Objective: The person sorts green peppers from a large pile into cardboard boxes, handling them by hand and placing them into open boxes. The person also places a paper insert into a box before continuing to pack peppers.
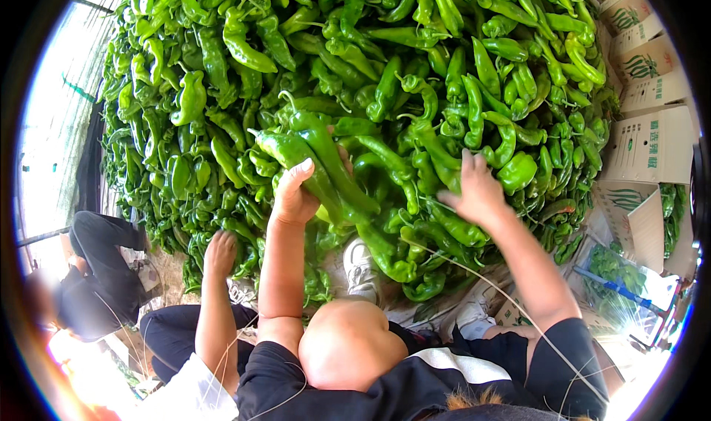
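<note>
A great heap of long green peppers point(244, 47) fills the space in front of me. My left hand point(295, 197) is closed round a small bunch of long green peppers point(317, 151), thumb on the near side, their stems pointing up and away. Some of its fingers are hidden behind them. My right hand point(483, 197) reaches over the heap on the right, its fingers apart and a little blurred. Its fingertips are at a few curved peppers point(437, 151), and no pepper shows in its palm.
Printed cardboard boxes point(652, 143) line the right side. A clear bin with a blue edge point(629, 291) stands at the lower right. On the left, a co-worker's hand point(220, 254) is at the heap's edge, with another seated person point(89, 280) beyond. A white shoe point(360, 269) sits below the heap.
</note>
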The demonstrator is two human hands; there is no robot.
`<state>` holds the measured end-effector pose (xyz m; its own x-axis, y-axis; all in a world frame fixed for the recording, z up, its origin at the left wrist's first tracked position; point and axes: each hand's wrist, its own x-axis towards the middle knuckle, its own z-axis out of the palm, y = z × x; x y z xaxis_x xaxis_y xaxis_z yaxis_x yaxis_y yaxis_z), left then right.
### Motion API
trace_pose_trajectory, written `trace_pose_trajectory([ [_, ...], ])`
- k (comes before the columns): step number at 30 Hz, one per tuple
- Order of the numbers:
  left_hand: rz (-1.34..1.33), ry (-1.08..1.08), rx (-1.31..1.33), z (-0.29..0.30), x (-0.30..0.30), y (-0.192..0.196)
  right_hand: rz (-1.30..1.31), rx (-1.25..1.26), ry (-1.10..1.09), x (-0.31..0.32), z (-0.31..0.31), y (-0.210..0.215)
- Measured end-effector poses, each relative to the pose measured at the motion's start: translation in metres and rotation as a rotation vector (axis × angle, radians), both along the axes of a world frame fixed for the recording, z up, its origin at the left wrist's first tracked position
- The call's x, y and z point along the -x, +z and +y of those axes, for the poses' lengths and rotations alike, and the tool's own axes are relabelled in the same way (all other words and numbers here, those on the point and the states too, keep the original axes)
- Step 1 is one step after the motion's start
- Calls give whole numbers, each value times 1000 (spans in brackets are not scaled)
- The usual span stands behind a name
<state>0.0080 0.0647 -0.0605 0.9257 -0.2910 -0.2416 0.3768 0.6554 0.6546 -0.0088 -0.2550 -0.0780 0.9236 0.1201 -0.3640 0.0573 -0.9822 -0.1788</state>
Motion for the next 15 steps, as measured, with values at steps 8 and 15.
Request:
trace_pose_trajectory([
  [8, 85, -80, 11, 0, 14, 1, -5, -1203, -590, 15, -26, 18],
  [15, 47, -239, 201, -70, 24, -16, -322, -859, -45, 34, 71, 52],
])
